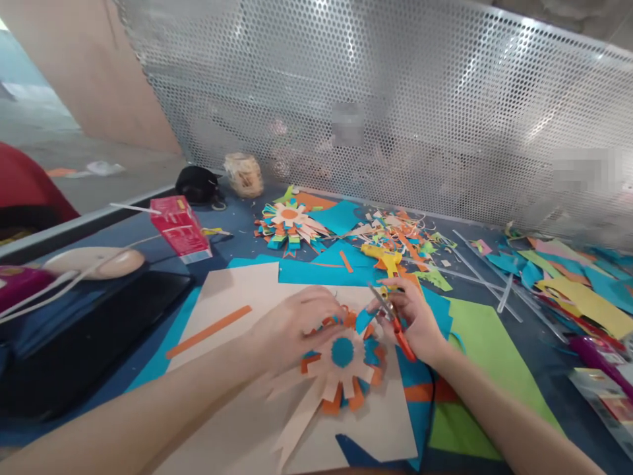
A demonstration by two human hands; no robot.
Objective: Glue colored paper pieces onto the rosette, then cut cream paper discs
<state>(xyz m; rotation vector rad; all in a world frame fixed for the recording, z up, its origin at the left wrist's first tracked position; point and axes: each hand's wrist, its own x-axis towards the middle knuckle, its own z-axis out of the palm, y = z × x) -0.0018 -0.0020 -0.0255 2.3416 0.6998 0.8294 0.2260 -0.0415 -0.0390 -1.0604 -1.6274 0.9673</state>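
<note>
Trimming, probably: right hand (415, 318) closed round scissors (404, 341), left hand (302, 321) half-curled over the rosette (342, 353) on the pale sheet (237, 285), grip unclear; next snip would need the rosette steady.

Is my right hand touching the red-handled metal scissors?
Touching: the head view shows your right hand gripping the red-handled metal scissors, no gap visible.

No text, brand, number or sign is legible. The pink carton (180, 227) bears pale print on its side, too small and blurred to read. The flat packet (604, 404) at the lower right edge shows coloured print, likewise indecipherable.
</note>
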